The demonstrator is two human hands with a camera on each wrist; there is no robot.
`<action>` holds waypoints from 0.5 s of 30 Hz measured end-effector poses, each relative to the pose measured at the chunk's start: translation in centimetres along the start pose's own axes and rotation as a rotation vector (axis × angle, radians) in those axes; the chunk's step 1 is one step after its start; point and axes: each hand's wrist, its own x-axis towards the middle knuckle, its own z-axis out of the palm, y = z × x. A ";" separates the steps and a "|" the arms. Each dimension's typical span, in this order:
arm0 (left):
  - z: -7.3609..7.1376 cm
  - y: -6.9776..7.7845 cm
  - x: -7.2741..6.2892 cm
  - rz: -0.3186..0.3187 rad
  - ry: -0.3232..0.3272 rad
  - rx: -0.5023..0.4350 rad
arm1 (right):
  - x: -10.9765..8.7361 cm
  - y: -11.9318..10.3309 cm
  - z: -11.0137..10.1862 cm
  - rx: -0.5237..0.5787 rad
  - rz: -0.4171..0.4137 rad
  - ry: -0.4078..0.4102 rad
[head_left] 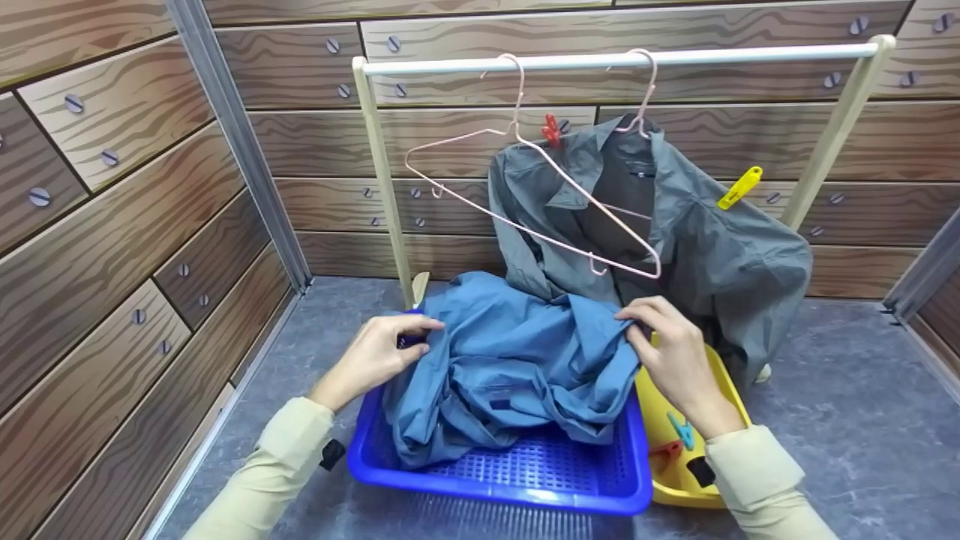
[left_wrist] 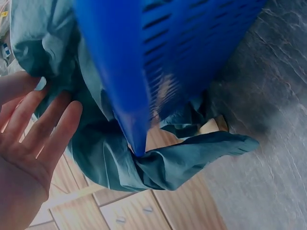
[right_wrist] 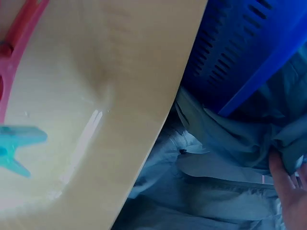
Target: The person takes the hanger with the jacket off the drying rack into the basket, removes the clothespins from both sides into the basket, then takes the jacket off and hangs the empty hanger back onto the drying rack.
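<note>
A crumpled blue shirt lies over the blue plastic basket, bunched at the front and draped past its back rim. At the shirt's left edge, my left hand pinches the cloth between thumb and fingers; its other fingers look fairly straight in the left wrist view. My right hand pinches the shirt's right edge, above the yellow bin. In the right wrist view, the right fingers are partly cut off at the border, against the fabric.
Behind the basket stands a rack with a white rail. From it hang a bare pink hanger and a grey shirt with a red clothespin and a yellow clothespin. Teal and red clothespins lie in the bin.
</note>
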 end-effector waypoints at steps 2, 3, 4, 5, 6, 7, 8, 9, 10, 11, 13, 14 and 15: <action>0.0 -0.1 -0.2 0.016 -0.008 0.012 | -0.1 0.2 -0.2 0.030 0.021 0.016; 0.0 -0.2 -0.2 0.019 -0.011 0.012 | -0.1 0.3 -0.3 0.050 0.035 0.020; 0.0 -0.3 -0.3 0.020 -0.016 0.009 | -0.2 0.4 -0.4 0.073 0.053 0.022; 0.0 -0.3 -0.4 0.018 -0.021 0.007 | -0.2 0.4 -0.4 0.103 0.072 0.022; 0.0 -0.4 -0.6 0.015 -0.028 0.008 | -0.2 0.4 -0.5 0.139 0.094 0.025; 0.0 -0.4 -0.6 0.014 -0.038 0.009 | -0.2 0.4 -0.6 0.181 0.121 0.029; 0.1 -0.5 -0.8 0.012 -0.050 0.014 | -0.1 0.3 -0.7 0.231 0.147 0.040; 0.1 -0.5 -0.9 0.012 -0.063 0.021 | -0.1 0.2 -0.7 0.281 0.176 0.055; 0.2 -0.5 -0.9 0.013 -0.078 0.031 | 0.0 0.0 -0.8 0.323 0.202 0.074; 0.3 -0.5 -1.0 0.014 -0.090 0.043 | 0.1 -0.2 -1.0 0.370 0.231 0.096; 0.4 -0.4 -1.1 0.017 -0.111 0.057 | 0.4 -0.5 -1.2 0.463 0.292 0.140; 0.5 -0.4 -1.2 0.017 -0.117 0.064 | 0.4 -0.5 -1.3 0.516 0.321 0.158; 0.6 -0.4 -1.2 0.017 -0.121 0.068 | 0.5 -0.5 -1.3 0.561 0.351 0.171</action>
